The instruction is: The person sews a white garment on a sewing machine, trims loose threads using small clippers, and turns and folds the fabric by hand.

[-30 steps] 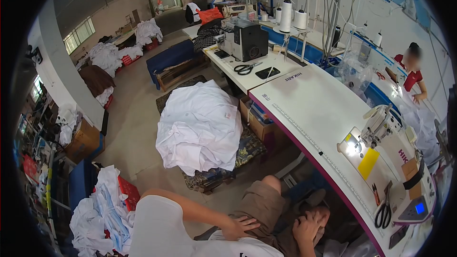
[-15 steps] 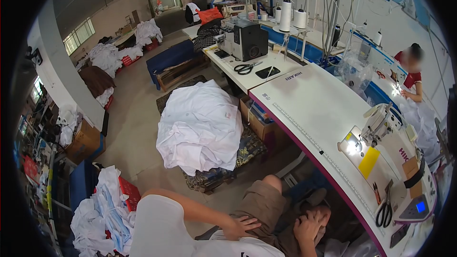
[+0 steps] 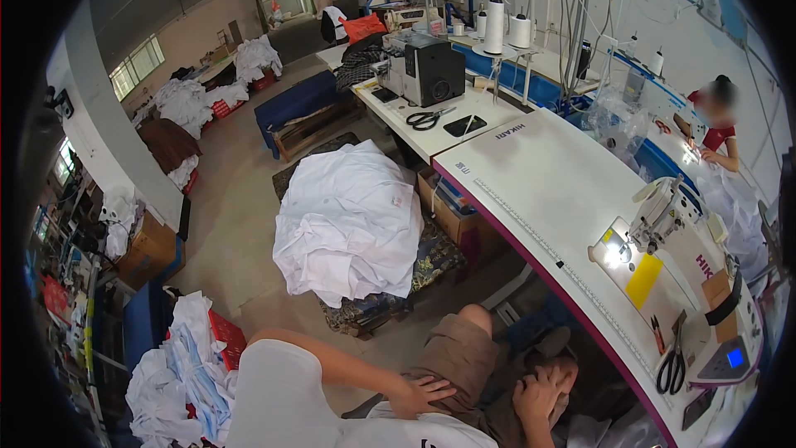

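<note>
My left hand (image 3: 420, 396) lies on the brown shorts (image 3: 460, 357) over my thigh, its fingers spread and holding nothing. To its right, my right hand (image 3: 537, 396) rests over my bare foot (image 3: 567, 375), which is drawn up near the other knee. The fingers of this hand lie apart and slightly bent on the skin; part of the foot is covered by them. In front of my knees, a heap of white garments (image 3: 348, 220) sits on a dark patterned bench (image 3: 435, 261). The sewing table (image 3: 531, 174) with its purple edge runs along my right side.
On the table stand a sewing machine (image 3: 663, 216), black-handled scissors (image 3: 672, 369) and a phone (image 3: 699, 409). Other scissors (image 3: 427, 119) lie farther back by a dark machine (image 3: 435, 70). A red basket (image 3: 228, 338) with white cloth is at my left. A co-worker (image 3: 715, 120) sits far right.
My hands stay where they were. At the far right, the co-worker's arms have shifted slightly over the white cloth. The view has moved very little.
</note>
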Tool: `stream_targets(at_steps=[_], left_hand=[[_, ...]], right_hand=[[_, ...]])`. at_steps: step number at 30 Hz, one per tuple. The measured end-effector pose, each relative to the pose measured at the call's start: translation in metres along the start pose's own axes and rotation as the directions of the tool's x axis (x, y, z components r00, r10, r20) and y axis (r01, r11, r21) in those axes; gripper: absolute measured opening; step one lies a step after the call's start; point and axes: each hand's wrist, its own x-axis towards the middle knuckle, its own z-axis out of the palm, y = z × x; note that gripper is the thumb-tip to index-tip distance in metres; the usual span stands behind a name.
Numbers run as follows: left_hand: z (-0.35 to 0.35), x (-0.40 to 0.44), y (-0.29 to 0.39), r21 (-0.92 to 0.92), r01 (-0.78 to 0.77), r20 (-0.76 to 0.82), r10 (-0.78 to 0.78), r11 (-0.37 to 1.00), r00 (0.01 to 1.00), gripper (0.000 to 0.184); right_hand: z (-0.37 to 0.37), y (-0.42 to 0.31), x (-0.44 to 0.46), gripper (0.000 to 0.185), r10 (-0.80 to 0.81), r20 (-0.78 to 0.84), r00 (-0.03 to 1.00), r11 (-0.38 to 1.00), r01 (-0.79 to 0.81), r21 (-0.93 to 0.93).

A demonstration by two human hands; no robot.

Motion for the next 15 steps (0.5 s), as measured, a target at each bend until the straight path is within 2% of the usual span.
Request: stream_targets(at_steps=[15], left_hand=[[-0.0040,-0.0022,0.0042,-0.013,0.008,0.012,-0.008,1.000,1.000,0.094]], right_hand=[[-0.0004,0.0002,0.0007,0.018,-0.016,-0.031,0.999,1.000,0.016,-0.004]])
